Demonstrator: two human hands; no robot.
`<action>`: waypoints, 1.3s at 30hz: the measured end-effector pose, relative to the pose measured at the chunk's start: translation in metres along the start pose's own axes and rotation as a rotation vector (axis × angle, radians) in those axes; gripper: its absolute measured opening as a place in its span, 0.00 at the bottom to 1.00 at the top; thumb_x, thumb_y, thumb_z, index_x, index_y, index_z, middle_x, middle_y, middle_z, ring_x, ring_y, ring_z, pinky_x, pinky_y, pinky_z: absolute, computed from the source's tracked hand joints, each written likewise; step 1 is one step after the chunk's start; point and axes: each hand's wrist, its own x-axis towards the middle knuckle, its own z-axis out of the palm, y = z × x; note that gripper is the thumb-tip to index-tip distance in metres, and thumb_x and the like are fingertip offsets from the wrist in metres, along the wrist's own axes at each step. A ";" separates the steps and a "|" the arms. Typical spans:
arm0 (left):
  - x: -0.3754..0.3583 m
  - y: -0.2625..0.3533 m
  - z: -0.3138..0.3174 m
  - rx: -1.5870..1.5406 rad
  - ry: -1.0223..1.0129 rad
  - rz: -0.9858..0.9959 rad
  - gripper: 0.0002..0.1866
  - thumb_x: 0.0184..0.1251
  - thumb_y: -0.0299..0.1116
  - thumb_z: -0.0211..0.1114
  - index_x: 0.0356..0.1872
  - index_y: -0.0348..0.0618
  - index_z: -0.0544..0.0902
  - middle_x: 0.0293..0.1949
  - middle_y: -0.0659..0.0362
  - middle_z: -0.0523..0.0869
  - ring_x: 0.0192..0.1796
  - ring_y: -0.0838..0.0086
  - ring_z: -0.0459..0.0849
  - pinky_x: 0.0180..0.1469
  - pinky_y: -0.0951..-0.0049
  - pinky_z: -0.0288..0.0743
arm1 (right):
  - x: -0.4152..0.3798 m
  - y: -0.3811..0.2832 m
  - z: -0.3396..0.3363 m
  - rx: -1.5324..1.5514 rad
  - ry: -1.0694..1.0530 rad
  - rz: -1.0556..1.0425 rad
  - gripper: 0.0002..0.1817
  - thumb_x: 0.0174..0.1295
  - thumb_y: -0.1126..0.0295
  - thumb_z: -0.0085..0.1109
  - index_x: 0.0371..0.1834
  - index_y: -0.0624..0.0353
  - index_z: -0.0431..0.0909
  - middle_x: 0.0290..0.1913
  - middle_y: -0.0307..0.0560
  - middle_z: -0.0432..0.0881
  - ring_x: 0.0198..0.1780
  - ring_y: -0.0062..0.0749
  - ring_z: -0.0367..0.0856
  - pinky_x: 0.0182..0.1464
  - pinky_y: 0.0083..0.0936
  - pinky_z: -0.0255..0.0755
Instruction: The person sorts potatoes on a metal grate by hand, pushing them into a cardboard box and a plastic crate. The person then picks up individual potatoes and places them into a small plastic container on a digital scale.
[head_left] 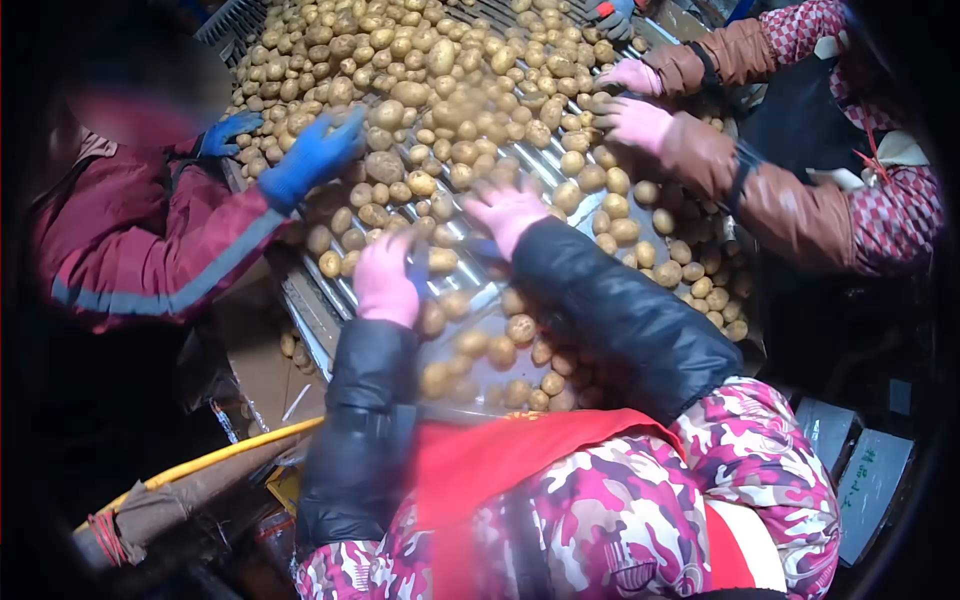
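Note:
My left hand (387,283), in a pink glove, reaches over the near end of the metal rollers (460,270), its fingers stretched forward and slightly blurred. To its right, my right hand (508,215), also pink-gloved, has its fingers spread at the near edge of the heaped potatoes (400,95). Neither hand visibly holds a potato. Loose potatoes (375,214) lie around the fingertips. Between my forearms, more potatoes (502,350), some blurred, lie on a pale surface (490,378) close to my body.
At left, a person in a maroon jacket reaches in with blue gloves (310,160). On the right, another person's pink gloves (637,122) touch the potatoes. A further gloved hand (615,15) shows at the top. A yellow-edged bar (200,465) stands lower left, grey boxes (870,490) lower right.

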 end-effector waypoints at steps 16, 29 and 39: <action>0.080 -0.011 0.069 0.432 -0.424 -0.130 0.10 0.73 0.33 0.58 0.44 0.43 0.86 0.46 0.46 0.89 0.50 0.49 0.90 0.55 0.51 0.83 | -0.142 0.022 -0.005 0.137 -0.093 -0.047 0.29 0.66 0.49 0.64 0.64 0.55 0.79 0.66 0.54 0.80 0.72 0.53 0.73 0.79 0.68 0.55; -0.106 0.036 0.003 -0.909 -0.263 -0.546 0.18 0.72 0.25 0.73 0.60 0.35 0.84 0.55 0.54 0.86 0.51 0.71 0.86 0.54 0.68 0.84 | 0.141 0.006 -0.058 0.041 0.022 -0.121 0.17 0.66 0.66 0.62 0.58 0.49 0.84 0.56 0.50 0.86 0.58 0.52 0.85 0.59 0.46 0.79; -0.141 0.035 -0.010 -1.541 -0.831 -0.854 0.18 0.76 0.30 0.64 0.63 0.35 0.81 0.48 0.58 0.87 0.48 0.72 0.87 0.50 0.71 0.82 | 0.236 -0.024 -0.049 -0.225 -0.333 -0.128 0.29 0.60 0.53 0.74 0.66 0.47 0.85 0.66 0.54 0.85 0.70 0.48 0.83 0.71 0.42 0.77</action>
